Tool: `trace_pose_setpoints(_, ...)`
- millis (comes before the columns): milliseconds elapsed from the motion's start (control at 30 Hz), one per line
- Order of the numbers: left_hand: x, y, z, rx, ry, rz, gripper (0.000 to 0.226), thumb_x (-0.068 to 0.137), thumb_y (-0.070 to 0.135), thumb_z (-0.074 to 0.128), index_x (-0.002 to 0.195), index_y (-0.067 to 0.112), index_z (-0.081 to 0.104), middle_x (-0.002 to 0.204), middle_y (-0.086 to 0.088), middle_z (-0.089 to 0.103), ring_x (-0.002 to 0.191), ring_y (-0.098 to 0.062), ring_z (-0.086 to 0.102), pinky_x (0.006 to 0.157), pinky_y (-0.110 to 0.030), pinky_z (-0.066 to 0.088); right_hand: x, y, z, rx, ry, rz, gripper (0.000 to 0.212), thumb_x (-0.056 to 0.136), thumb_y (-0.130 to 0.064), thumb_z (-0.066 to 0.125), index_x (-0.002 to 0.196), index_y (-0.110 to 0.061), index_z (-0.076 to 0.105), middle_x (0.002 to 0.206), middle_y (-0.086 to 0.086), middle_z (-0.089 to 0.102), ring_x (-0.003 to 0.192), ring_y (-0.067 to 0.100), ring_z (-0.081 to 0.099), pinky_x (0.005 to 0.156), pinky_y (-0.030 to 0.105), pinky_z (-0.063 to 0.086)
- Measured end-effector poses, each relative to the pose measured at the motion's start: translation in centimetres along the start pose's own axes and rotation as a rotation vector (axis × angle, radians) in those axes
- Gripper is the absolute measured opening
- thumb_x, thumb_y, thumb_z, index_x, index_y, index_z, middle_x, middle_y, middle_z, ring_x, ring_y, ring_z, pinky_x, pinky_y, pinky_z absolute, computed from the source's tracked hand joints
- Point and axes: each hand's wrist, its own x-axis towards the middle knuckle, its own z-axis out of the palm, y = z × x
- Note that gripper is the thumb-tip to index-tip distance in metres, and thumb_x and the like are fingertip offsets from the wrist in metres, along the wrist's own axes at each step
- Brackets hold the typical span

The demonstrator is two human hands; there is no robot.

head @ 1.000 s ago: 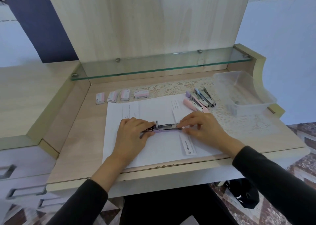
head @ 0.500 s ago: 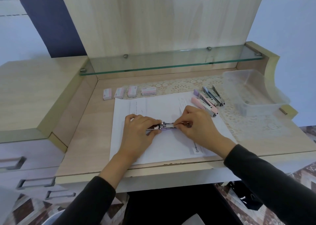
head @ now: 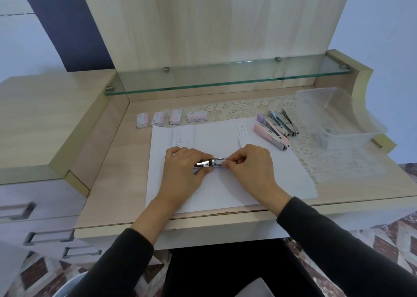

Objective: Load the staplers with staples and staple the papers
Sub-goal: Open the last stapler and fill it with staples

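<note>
Stapler held: one; spare staplers: four; staple boxes: four.

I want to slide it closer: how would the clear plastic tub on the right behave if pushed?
Probably light: the clear plastic tub has thin, see-through walls. It sits on the lace mat, so pushing may bunch the lace.

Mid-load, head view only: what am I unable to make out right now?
1. Stapler, head view: the left hand and right hand grip its ends, hiding whether staples are in.
2. Staple boxes, head view: too small to tell whether open or full.
3. Clear tub, head view: contents blurred through its wall.
</note>
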Motion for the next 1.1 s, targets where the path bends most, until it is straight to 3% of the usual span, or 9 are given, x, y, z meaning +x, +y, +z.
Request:
trace_pose_setpoints(233,0.0,0.1,-0.1,0.018,-0.010,-0.007,0.020,0.066,0.023,0.072,0.085,0.018,0.071,0.073,0.005,0.069,0.074,-0.008,0.050,0.079,-0.029,0.029,-0.4,-0.5,0.1,0.031,0.003,0.024,0.008,0.075,-0.021,0.071,0.074,-0.013,0.073,0.055,-0.017,0.047,0.054,0.004,0.044,0.051,0.012,0.028)
trace_pose_setpoints(400,0.0,0.2,-0.1,0.020,-0.002,-0.012,0.019,0.066,0.024,0.072,0.084,0.018,0.071,0.073,0.005,0.069,0.074,-0.008,0.049,0.079,-0.028,0.029,-0.7,-0.5,-0.4,0.026,0.018,0.060,0.010,0.076,-0.022,0.070,0.079,-0.013,0.074,0.075,0.003,0.069,0.066,0.012,0.051,0.052,0.016,0.034)
trace_pose_setpoints(500,0.0,0.2,-0.1,0.025,0.004,-0.008,0.019,0.065,0.023,0.072,0.083,0.017,0.071,0.071,0.005,0.068,0.074,-0.009,0.049,0.079,-0.027,0.029,-1.1,-0.6,-0.4,0.038,0.011,0.080,0.011,0.077,-0.021,0.070,0.083,-0.013,0.074,0.078,0.004,0.070,0.069,0.013,0.053,0.059,0.023,0.037)
trace_pose_setpoints(767,0.0,0.2,-0.1,0.032,0.007,-0.019,0.017,0.066,0.023,0.072,0.082,0.017,0.070,0.069,0.005,0.066,0.072,-0.009,0.048,0.079,-0.027,0.028,-1.0,-0.9,0.3,0.118,0.035,0.137,0.008,0.077,-0.018,0.068,0.078,-0.012,0.075,0.075,0.003,0.071,0.065,0.013,0.055,0.051,0.015,0.036)
trace_pose_setpoints(1100,0.0,0.2,-0.1,0.038,0.009,-0.009,0.016,0.066,0.022,0.071,0.081,0.016,0.070,0.070,0.005,0.066,0.072,-0.009,0.047,0.079,-0.027,0.028,-1.1,-0.6,0.3,0.121,0.032,0.141,0.007,0.077,-0.016,0.068,0.079,-0.012,0.074,0.070,-0.002,0.062,0.068,0.012,0.053,0.054,0.011,0.034)
